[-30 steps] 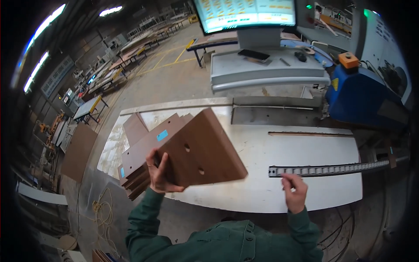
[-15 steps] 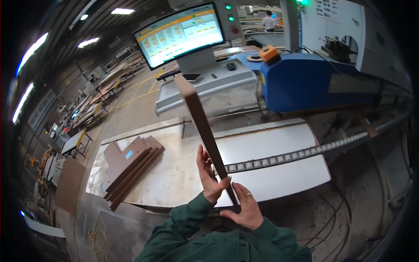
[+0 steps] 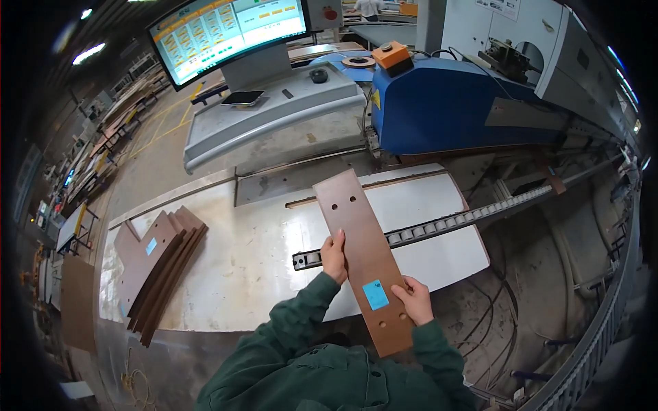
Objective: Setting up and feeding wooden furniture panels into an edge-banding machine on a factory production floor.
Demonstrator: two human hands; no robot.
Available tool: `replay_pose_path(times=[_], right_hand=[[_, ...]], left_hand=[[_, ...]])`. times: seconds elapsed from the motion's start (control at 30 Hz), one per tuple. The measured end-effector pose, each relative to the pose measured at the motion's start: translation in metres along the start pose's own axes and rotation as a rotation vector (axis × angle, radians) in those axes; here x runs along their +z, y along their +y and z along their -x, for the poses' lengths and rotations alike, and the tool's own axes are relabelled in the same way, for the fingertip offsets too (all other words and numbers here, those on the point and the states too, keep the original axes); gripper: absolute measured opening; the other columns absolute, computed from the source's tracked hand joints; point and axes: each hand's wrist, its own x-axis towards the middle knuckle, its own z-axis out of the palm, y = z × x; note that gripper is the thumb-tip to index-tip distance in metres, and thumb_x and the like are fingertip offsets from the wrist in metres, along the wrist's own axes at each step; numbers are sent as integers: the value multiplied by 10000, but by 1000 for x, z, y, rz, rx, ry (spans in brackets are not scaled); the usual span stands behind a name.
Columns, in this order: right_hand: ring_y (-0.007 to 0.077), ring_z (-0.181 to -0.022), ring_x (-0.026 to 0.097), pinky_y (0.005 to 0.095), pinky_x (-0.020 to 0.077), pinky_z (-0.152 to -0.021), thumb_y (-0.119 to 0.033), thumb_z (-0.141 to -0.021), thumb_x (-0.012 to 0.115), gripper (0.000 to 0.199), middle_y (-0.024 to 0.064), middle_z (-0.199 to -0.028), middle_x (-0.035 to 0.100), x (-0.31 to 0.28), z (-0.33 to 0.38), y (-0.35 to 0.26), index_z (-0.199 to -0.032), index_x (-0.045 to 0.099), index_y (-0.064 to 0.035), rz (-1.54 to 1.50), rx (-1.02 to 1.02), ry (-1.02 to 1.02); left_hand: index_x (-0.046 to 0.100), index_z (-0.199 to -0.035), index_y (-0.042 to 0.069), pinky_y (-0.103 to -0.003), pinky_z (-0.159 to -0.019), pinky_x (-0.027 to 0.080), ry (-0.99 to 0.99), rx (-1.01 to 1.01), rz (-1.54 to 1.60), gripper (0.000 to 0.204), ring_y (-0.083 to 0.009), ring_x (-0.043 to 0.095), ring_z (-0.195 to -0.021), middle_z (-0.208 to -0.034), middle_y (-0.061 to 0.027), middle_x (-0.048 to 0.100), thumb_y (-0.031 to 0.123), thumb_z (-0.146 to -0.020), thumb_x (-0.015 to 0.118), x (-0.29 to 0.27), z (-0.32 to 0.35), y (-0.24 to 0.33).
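A long brown board (image 3: 367,253) is held in front of me, its broad face toward me. Two round holes show near each end, and a blue label (image 3: 375,294) sticks to its lower part. My left hand (image 3: 334,258) is closed on its left edge, about mid-length. Lower down, my right hand (image 3: 413,299) grips the right edge with the thumb on the face. Beneath the board lies the white worktable (image 3: 267,274) with a roller track (image 3: 439,225) along it. On the table's left rests a stack of notched brown panels (image 3: 161,253), the top one bearing a blue label.
Beyond the table stands a blue machine (image 3: 439,109) with an orange box on top. A grey console (image 3: 274,113) carries a monitor (image 3: 233,34), a phone (image 3: 243,98) and a mouse (image 3: 319,75). Cables (image 3: 504,301) hang at the right. A person (image 3: 369,8) stands far back.
The board has turned from edge-on to broad face toward me, showing its holes and label. Its far end has come down. My right hand has moved to its right edge, and my view has shifted right.
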Motion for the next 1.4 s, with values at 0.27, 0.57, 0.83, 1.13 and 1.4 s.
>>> replay_pose_path(times=[0.27,0.57,0.83,1.13,1.4], right_hand=[[229,-648,562,313,453,-594,-207,-709,652,329,111,-728,565,-11,-13,27,-969,596,-13,871,-129,411],[152,-475,490,288,398,-476,-259,-801,566,600,84,-502,507,17,-12,62,-1238,327,75,697,282,638],[117,-494,491,245,401,-460,-163,-839,496,636,89,-647,556,48,-39,71,-1317,132,45,325,232,573],[105,-429,457,226,373,-375,-175,-854,488,717,73,-688,544,50,-54,73,-1341,-17,-29,271,441,640],[105,-424,460,236,366,-342,-191,-847,496,812,73,-624,528,50,-85,31,-1320,-151,-64,138,617,481]], left_hand=[[306,-1301,71,-306,-747,456,80,295,-243,528,-201,554,-925,-1128,-146,515,138,-827,528,4,-144,-28],[308,-1278,16,-286,-831,406,154,217,-509,502,-205,495,-1019,-1190,-120,473,80,-825,513,11,-227,-55],[571,-1032,38,-294,-533,482,-250,153,-1334,378,-175,576,-499,-669,-97,616,259,-730,627,-1,-225,-5],[572,-917,13,-364,-625,468,-319,247,-1231,328,-302,597,-669,-719,-148,615,248,-700,644,2,-245,1],[577,-903,12,-323,-558,446,-308,285,-1173,288,-190,571,-556,-630,-93,593,203,-700,650,24,-267,-6]])
